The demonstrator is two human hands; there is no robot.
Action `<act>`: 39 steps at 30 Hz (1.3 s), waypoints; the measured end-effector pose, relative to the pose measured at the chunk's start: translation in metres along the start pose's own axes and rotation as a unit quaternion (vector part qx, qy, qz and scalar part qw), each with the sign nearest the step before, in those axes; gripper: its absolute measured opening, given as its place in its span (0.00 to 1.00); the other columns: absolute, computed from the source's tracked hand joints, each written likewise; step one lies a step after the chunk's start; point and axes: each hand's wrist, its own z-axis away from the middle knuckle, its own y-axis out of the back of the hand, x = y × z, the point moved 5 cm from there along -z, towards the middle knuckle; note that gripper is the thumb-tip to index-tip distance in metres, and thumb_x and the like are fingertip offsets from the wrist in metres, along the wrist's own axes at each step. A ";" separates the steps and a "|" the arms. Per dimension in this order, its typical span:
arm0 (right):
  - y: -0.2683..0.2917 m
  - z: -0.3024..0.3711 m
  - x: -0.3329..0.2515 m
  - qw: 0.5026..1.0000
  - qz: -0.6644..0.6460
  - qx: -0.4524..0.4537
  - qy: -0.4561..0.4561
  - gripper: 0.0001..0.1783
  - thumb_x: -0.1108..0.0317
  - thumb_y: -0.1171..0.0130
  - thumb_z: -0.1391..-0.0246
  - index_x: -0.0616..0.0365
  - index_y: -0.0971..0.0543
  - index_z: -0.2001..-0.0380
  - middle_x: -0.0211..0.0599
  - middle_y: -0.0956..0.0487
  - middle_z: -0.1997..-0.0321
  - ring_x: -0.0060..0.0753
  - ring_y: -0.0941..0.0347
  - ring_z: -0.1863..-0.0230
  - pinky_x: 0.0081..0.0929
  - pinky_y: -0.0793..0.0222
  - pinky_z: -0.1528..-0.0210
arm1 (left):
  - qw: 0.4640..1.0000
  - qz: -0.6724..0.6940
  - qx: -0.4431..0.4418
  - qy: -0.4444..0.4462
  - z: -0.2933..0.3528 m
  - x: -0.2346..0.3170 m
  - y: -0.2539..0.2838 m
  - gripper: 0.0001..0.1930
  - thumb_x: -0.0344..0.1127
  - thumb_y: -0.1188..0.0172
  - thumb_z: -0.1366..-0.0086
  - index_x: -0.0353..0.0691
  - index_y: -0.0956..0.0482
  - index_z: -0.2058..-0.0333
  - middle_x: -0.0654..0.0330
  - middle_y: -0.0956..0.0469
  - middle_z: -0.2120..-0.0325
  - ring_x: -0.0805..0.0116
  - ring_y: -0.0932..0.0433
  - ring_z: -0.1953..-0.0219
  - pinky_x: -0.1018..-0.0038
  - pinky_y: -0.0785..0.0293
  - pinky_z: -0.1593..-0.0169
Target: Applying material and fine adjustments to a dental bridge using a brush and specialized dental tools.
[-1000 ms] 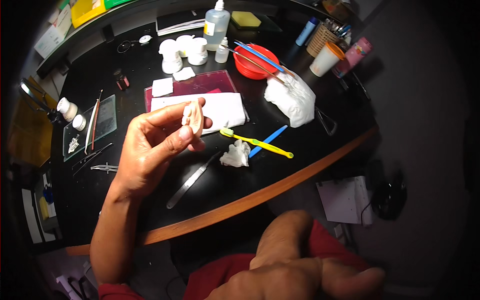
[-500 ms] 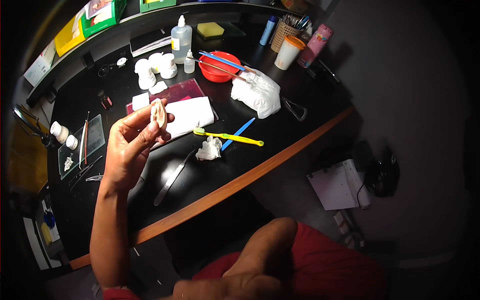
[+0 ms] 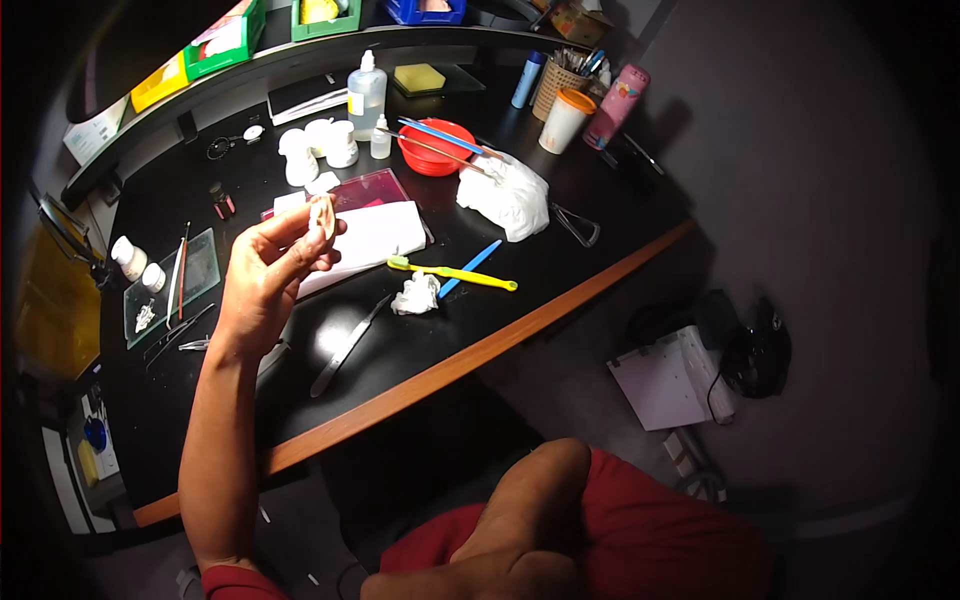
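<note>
My left hand (image 3: 275, 270) is raised over the desk, its thumb and fingertips pinching a small beige and whitish piece that looks like a dental cast (image 3: 322, 215). Just behind it lie a folded white cloth (image 3: 380, 235) and a dark red plate (image 3: 375, 187). My right arm is bent at the lower edge; part of what seems to be my right hand (image 3: 480, 575) shows there, its fingers hidden. Nearer than the cloth are a yellow toothbrush (image 3: 455, 273) crossing a blue stick (image 3: 482, 258), a crumpled white tissue (image 3: 415, 294) and a scalpel-like knife (image 3: 345, 355).
Brushes rest across a red bowl (image 3: 437, 165), beside a crumpled white cloth (image 3: 510, 200). White jars (image 3: 300, 160) and a clear bottle (image 3: 367, 95) stand behind. At left is a glass slab (image 3: 200, 262) with thin tools. A wooden strip (image 3: 400, 395) edges the desk.
The view has shifted slightly, so the desk appears a little moved. My left hand still pinches the cast, which appears turned a little. The blurred right hand at the bottom has moved slightly.
</note>
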 end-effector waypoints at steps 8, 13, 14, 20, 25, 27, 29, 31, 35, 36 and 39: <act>-0.035 -0.014 -0.021 0.964 0.128 0.114 -0.205 0.43 0.45 0.66 0.31 0.86 0.23 0.53 0.69 0.19 0.54 0.52 0.19 0.55 0.36 0.32 0.37 | 0.999 -0.013 -0.017 -0.024 -0.001 0.004 0.000 0.23 0.37 0.32 0.35 0.29 0.22 0.46 0.56 0.18 0.58 0.74 0.23 0.63 0.77 0.26 0.56; -0.017 -0.004 -0.009 0.954 0.169 0.072 -0.235 0.49 0.35 0.62 0.37 0.81 0.20 0.52 0.66 0.18 0.56 0.51 0.20 0.54 0.38 0.32 0.38 | 1.000 -0.023 -0.003 -0.021 -0.005 0.001 0.002 0.23 0.38 0.32 0.35 0.30 0.21 0.46 0.57 0.18 0.59 0.75 0.23 0.62 0.77 0.26 0.56; -0.006 -0.002 -0.007 0.947 0.224 -0.004 -0.229 0.53 0.29 0.61 0.41 0.79 0.20 0.52 0.65 0.18 0.57 0.51 0.20 0.53 0.39 0.32 0.37 | 0.999 -0.026 -0.004 -0.021 -0.008 0.002 -0.001 0.23 0.38 0.31 0.35 0.30 0.21 0.46 0.58 0.18 0.59 0.75 0.23 0.62 0.77 0.26 0.56; 0.033 -0.051 -0.048 0.843 0.508 -0.155 -0.083 0.34 0.50 0.66 0.26 0.60 0.15 0.71 0.46 0.17 0.67 0.37 0.27 0.63 0.30 0.30 0.59 | 0.997 -0.046 0.037 -0.057 -0.002 0.020 0.009 0.26 0.28 0.30 0.39 0.34 0.24 0.41 0.62 0.19 0.61 0.75 0.21 0.62 0.76 0.22 0.54; 0.076 -0.112 -0.124 0.542 0.796 -0.260 0.075 0.21 0.60 0.55 0.29 0.66 0.20 0.66 0.48 0.21 0.65 0.36 0.25 0.64 0.33 0.30 0.58 | 0.996 -0.067 0.025 -0.056 -0.002 0.019 0.009 0.28 0.24 0.29 0.42 0.35 0.24 0.42 0.62 0.21 0.59 0.76 0.21 0.63 0.78 0.22 0.54; 0.091 -0.140 -0.147 0.469 0.849 -0.231 0.075 0.11 0.70 0.47 0.42 0.68 0.23 0.61 0.45 0.24 0.61 0.32 0.27 0.60 0.28 0.31 0.57 | 0.995 -0.085 0.022 -0.048 -0.002 0.019 0.010 0.28 0.24 0.26 0.44 0.35 0.23 0.44 0.62 0.21 0.60 0.79 0.21 0.64 0.79 0.21 0.56; 0.115 -0.159 -0.164 0.485 0.859 -0.167 0.004 0.10 0.74 0.45 0.44 0.68 0.23 0.60 0.42 0.26 0.58 0.27 0.28 0.57 0.25 0.30 0.55 | 0.991 -0.123 0.039 -0.042 0.003 0.018 0.015 0.29 0.23 0.23 0.47 0.36 0.22 0.45 0.61 0.20 0.60 0.81 0.21 0.67 0.82 0.21 0.60; 0.137 -0.166 -0.171 0.526 0.838 -0.143 -0.015 0.08 0.74 0.41 0.45 0.63 0.21 0.61 0.40 0.23 0.60 0.26 0.26 0.63 0.24 0.29 0.60 | 0.986 -0.131 0.063 -0.077 0.008 0.019 0.016 0.30 0.23 0.22 0.49 0.35 0.22 0.47 0.60 0.20 0.61 0.80 0.20 0.69 0.81 0.20 0.62; 0.164 -0.146 -0.167 0.650 0.748 -0.078 -0.109 0.12 0.75 0.43 0.42 0.66 0.25 0.55 0.40 0.23 0.56 0.28 0.24 0.53 0.27 0.26 0.49 | 0.971 -0.200 0.105 -0.079 0.019 0.021 0.017 0.28 0.24 0.20 0.52 0.33 0.20 0.51 0.60 0.19 0.65 0.78 0.18 0.68 0.81 0.19 0.62; 0.161 -0.142 -0.162 0.689 0.706 -0.069 -0.148 0.13 0.75 0.44 0.40 0.66 0.26 0.53 0.42 0.22 0.53 0.28 0.23 0.51 0.28 0.26 0.46 | 0.965 -0.221 0.113 -0.078 0.020 0.018 0.019 0.28 0.24 0.20 0.52 0.33 0.20 0.51 0.60 0.19 0.65 0.78 0.18 0.68 0.82 0.19 0.62; 0.173 -0.138 -0.165 0.684 0.707 -0.078 -0.160 0.13 0.74 0.45 0.39 0.67 0.26 0.52 0.43 0.22 0.52 0.28 0.23 0.51 0.27 0.26 0.46 | 0.970 -0.194 0.124 -0.077 0.019 0.011 0.021 0.27 0.24 0.20 0.51 0.33 0.21 0.51 0.60 0.19 0.65 0.77 0.17 0.68 0.81 0.18 0.62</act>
